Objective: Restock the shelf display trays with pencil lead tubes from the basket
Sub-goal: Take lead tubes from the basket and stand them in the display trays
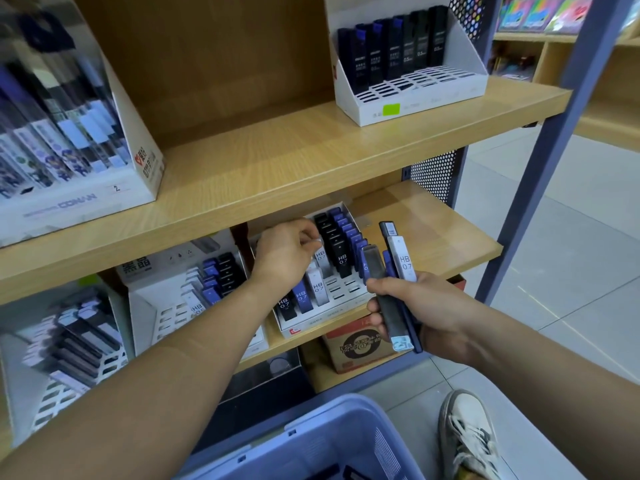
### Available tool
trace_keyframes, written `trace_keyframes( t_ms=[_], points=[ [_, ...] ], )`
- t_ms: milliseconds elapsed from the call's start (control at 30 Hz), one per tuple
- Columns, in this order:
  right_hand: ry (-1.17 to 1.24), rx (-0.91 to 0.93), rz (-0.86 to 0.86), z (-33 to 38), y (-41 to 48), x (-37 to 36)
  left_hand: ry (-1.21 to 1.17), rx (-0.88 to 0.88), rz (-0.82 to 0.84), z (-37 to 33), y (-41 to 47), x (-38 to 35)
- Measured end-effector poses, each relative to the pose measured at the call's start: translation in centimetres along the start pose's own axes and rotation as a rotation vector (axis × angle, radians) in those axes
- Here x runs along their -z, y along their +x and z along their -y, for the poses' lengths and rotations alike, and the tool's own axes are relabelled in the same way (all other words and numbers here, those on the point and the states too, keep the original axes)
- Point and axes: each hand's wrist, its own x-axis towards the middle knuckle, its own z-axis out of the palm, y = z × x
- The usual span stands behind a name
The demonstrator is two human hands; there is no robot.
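A white display tray [313, 327] on the lower shelf holds upright black, blue and white HB 0.7 lead tubes [337, 249] in slotted rows, front slots empty. A fanned bunch of tubes [393, 292] stands just right of it. The blue basket [311, 441] sits below.

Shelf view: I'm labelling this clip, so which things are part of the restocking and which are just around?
In the job:
- left hand, in the display tray
- right hand, holding lead tubes
- basket

Just around:
- cardboard box
- upper tray
- shoe
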Motion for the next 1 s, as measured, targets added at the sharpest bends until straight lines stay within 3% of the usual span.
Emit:
trace_keyframes(
  t_ms=[233, 367, 533, 633, 1000],
  points=[
    [0.021, 0.001, 0.012, 0.1, -0.1, -0.2, 0.118, -0.039, 0.027, 0.1, -0.4, 0.7],
    [0.059, 0.003, 0.023, -0.1, -0.1, -0.5, -0.198, 0.070, -0.041, -0.6, -3.5, 1.5],
    [0.001, -0.022, 0.126, -0.7, -0.5, -1.5, -0.631, 0.250, 0.212, -2.9, -9.5, 0.3],
    [-0.019, -0.018, 0.143, -0.8, -0.7, -1.9, -0.863, 0.392, 0.266, -3.2, -10.5, -0.2],
    [-0.151, -0.023, 0.211, -1.0, -0.8, -2.1, -0.952, 0.481, 0.256, -2.3, -10.3, 1.4]
  ],
)
